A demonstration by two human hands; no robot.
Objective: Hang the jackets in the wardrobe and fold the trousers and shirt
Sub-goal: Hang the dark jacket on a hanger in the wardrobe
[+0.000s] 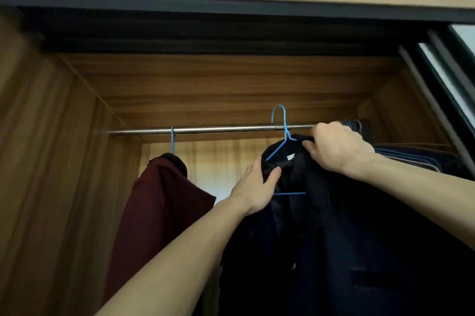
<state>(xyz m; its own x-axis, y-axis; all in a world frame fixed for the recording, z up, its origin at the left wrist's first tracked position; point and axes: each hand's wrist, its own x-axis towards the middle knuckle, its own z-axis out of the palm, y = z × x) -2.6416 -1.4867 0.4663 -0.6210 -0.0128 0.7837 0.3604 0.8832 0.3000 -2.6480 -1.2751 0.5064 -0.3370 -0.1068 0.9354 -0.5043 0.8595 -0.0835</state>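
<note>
Head view: the dark jacket [334, 225] rides a blue hanger [282, 140] whose hook pokes above the rail [205, 130] without catching it, so it may miss and drop (my guess). It looks heavy, near-black, just right of the maroon jacket [159, 202] hanging below that rail. Right hand [339, 147] fingers clamp the collar; left hand [253, 191] pinches the lapel.

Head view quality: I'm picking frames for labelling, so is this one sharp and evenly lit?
Head view: wide-angle bending bows the wardrobe top edge; the dark jacket is underexposed, its folds barely readable; the rail catches a highlight; the left hand and right hand look slightly soft.
</note>
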